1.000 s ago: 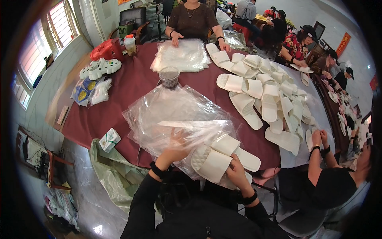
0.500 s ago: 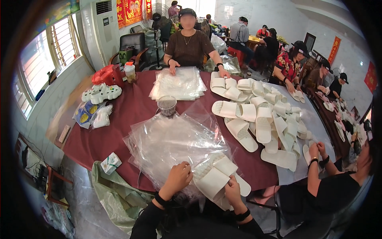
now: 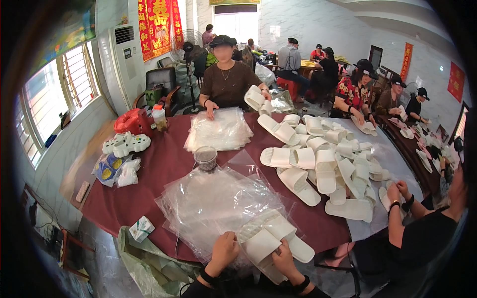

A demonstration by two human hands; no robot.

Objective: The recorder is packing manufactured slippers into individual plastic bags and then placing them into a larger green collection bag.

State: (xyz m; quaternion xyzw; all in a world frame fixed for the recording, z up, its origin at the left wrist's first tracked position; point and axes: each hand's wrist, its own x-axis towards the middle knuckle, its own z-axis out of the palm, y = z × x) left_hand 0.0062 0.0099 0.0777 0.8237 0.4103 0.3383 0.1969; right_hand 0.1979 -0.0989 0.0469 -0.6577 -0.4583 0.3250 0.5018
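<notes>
A pair of white slippers (image 3: pixel 262 244) lies tilted at the table's near edge, one partly over the other, with clear film showing around their far ends. My right hand (image 3: pixel 284 262) grips them at the near right, thumb on top and the other fingers mostly hidden. Just left of the pair, my left hand (image 3: pixel 226 252) is closed, fingers curled in a pinch at the edge of a clear plastic bag. Beneath and beyond it spreads a loose stack of clear plastic bags (image 3: pixel 208 196). A clear tub with dark contents (image 3: pixel 205 160) stands at the stack's far edge.
A heap of white slippers (image 3: pixel 325 164) covers the table's right side. Across from me a person (image 3: pixel 229 82) holds slippers beside another bag stack (image 3: pixel 217 135). At left are a red basket (image 3: pixel 133 120), white clogs (image 3: pixel 126 143) and a small box (image 3: pixel 141 228). Another worker's hands (image 3: pixel 400 191) are at right.
My view has tilted up slightly. The person opposite has lifted a pair of slippers off the heap. My hands keep their hold beside the slippers, which have shifted little.
</notes>
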